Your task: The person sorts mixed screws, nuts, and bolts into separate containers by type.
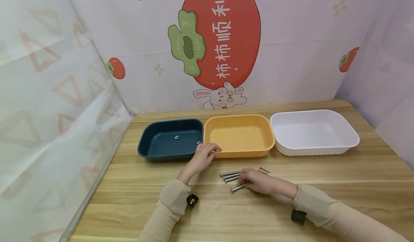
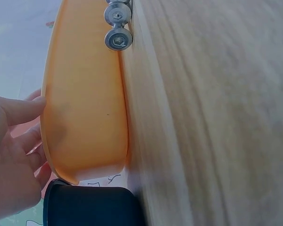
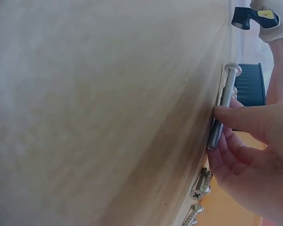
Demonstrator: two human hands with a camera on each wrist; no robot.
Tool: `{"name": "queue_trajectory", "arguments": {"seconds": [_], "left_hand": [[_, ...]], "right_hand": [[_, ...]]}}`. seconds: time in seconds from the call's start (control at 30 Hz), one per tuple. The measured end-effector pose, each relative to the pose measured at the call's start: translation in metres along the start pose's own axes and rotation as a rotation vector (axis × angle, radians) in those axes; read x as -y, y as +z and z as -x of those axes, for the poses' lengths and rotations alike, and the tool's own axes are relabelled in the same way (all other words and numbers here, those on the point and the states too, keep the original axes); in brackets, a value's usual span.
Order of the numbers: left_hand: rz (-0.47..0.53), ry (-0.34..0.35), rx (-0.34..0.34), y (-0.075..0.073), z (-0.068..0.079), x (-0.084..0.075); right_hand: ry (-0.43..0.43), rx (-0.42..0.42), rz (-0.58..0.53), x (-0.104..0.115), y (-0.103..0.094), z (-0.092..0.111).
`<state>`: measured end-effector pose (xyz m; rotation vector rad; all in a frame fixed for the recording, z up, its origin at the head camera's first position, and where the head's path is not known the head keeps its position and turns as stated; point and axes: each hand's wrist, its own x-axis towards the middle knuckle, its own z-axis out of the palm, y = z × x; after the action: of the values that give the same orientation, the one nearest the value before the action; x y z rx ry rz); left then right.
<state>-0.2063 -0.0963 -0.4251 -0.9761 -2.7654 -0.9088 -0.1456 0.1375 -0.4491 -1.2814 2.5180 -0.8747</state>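
My right hand [image 1: 255, 181] pinches a long metal bolt [image 3: 225, 106] between thumb and fingers, low over the wooden table. The bolt's round head points to the left in the head view. Beside that hand, several similar bolts [image 1: 231, 173] lie in a row, partly hidden by it. My left hand [image 1: 203, 155] is at the front left corner of the yellow bin [image 1: 239, 154]. In the left wrist view its thumb [image 2: 30, 109] is right at the rim, and the other fingers are partly hidden behind the bin's wall.
A dark blue bin [image 1: 165, 158] holds two small metal rings [image 1: 176, 137]. To the right of the yellow bin stands a white bin [image 1: 315, 151]. Small screws [image 3: 197, 193] lie by the right hand. A printed cloth [image 1: 291, 55] hangs behind the table [image 1: 245, 224].
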Motion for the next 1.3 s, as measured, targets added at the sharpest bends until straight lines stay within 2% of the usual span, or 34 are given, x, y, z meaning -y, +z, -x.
{"name": "queue_trajectory", "arguments": {"seconds": [0.3,0.53,0.73,0.97,1.3], "left_hand": [[-0.009,0.005,0.006,0.000,0.000,0.001],[-0.012,-0.004,0.011,0.000,-0.001,0.000],[0.000,-0.022,0.018,0.001,0.000,0.000],[-0.011,-0.024,0.017,0.000,0.000,-0.001],[-0.006,-0.029,0.016,-0.001,0.000,-0.003]], "right_hand": [[0.046,-0.021,-0.069,0.003,-0.003,0.002],[0.031,-0.086,-0.056,0.004,-0.010,0.003],[0.078,-0.091,-0.062,0.005,-0.019,0.004],[0.047,-0.131,-0.037,0.005,-0.028,0.005],[0.083,-0.143,-0.021,0.005,-0.038,0.004]]}}
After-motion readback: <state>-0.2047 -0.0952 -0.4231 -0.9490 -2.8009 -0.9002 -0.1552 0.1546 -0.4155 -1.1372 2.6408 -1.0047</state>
